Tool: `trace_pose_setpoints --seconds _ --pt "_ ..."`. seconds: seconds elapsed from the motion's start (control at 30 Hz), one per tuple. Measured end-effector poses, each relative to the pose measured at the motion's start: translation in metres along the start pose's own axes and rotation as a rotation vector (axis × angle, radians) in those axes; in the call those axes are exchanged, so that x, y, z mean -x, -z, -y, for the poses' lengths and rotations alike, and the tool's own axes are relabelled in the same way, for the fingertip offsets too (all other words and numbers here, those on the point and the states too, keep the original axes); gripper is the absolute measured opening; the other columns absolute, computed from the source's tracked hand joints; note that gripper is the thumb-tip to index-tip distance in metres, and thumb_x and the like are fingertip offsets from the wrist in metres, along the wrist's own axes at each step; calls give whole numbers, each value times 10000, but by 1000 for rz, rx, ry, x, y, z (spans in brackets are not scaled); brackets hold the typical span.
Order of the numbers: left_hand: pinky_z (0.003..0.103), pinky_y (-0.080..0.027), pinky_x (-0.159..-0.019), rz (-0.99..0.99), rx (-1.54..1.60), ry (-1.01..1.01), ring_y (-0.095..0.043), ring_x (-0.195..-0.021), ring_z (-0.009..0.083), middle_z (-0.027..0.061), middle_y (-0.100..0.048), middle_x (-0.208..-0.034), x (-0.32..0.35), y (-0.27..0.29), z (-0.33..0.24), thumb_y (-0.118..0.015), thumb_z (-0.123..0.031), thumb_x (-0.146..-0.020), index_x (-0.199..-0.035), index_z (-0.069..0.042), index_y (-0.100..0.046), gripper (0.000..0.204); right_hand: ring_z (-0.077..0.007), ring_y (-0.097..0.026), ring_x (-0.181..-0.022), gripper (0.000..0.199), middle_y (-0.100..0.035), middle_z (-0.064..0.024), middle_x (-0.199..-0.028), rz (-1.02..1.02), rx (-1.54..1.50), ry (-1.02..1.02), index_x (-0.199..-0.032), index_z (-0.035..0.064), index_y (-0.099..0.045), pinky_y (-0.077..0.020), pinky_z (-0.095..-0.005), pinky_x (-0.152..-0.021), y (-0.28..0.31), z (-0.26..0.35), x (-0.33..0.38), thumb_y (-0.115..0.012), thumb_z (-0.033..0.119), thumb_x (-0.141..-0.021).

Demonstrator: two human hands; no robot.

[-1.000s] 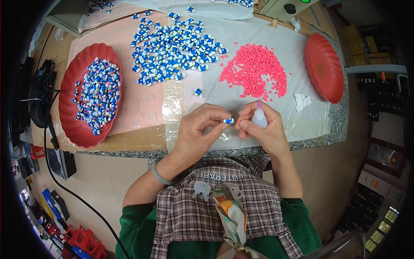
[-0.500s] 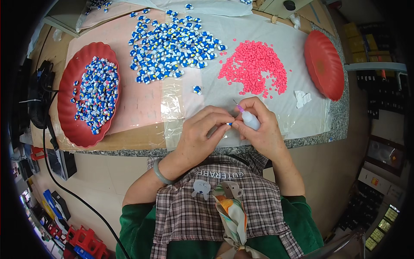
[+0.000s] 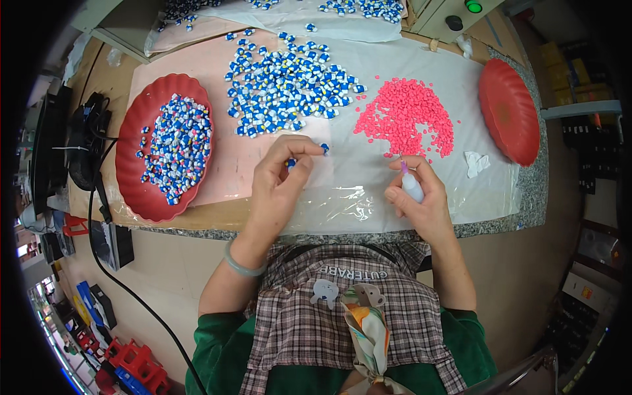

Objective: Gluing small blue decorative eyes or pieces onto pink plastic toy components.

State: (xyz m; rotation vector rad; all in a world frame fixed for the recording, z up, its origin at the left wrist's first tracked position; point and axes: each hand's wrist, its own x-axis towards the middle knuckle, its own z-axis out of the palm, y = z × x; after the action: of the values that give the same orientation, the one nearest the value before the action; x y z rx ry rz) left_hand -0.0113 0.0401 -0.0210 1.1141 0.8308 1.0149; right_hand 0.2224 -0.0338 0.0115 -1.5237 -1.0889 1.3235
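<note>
Bottle [image 3: 413,188] gripped in right hand [image 3: 426,201] near pink bits [image 3: 403,112]; left hand [image 3: 275,178] probably pinching a half-hidden blue-white piece [image 3: 291,163].

pieces [image 3: 289,92]: blue, white, apparently yellow | bits [image 3: 408,108]: pink | bottle [image 3: 413,189]: whitish, purple-tipped | dishes [image 3: 133,187]: red | apron [image 3: 303,329]: plaid

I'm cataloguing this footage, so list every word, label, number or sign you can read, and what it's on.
Plaid apron: pale lettering across the chest, upside down here; I won't copy its wording.
White box at right: markings too small to read.
Bottle: no lettering I can make out.
</note>
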Motion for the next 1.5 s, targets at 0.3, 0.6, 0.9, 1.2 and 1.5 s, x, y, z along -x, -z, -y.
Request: trace_pose_setpoints --seconds 0.3,0.6,0.9,1.2,1.5 --pt "364 -474 -633 104 -1063 -362 -599 -729 269 134 -549 -883 -20 -9 -7 -645 -34 -866 -1038 -6 -627 176 -51 -495 -627 361 -573 -19 -820 17 3 28 -1192 22 -524 -400 -203 -535 4 -6 0 -686 72 -872" --pt "328 -483 -641 113 -903 -250 -594 -702 217 91 -599 -845 -11 -13 -2 -676 -30 -866 -996 -3 -556 179 -76 -501 -661 240 -561 -81 -1025 1 -274 98 -1105 38 -498 -389 -195 -545 16 -12 3 -606 61 -892" --pt "167 -310 -561 189 136 418 -420 -642 17 -7 -608 -808 13 -37 -2 -599 -167 -971 -1192 -7 -644 276 -110 -587 -643 351 -633 -120 -1021 -195 -351 214 -1160 18 -513 -396 -193 -477 21 -14 5 -690 56 -860" --pt "173 -400 -652 194 -99 71 -544 -746 40 24 -657 -882 20 -43 14 -556 -99 -986 -1263 -2 -603 297 -106 -581 -628 396 -654 -136 -979 -284 -29 400 -1265 -9 -502 -424 -214 -503 9 -2 15 -636 166 -936" --pt "182 -466 -755 196 -79 195 -643 -969 90 85 -702 -1012 24 -45 13 -577 -22 -965 -1207 22 -598 248 -142 -630 -668 391 -679 -156 -912 -314 466 669 -1275 -38 -527 -506 -241 -596 9 -2 20 -593 181 -958"
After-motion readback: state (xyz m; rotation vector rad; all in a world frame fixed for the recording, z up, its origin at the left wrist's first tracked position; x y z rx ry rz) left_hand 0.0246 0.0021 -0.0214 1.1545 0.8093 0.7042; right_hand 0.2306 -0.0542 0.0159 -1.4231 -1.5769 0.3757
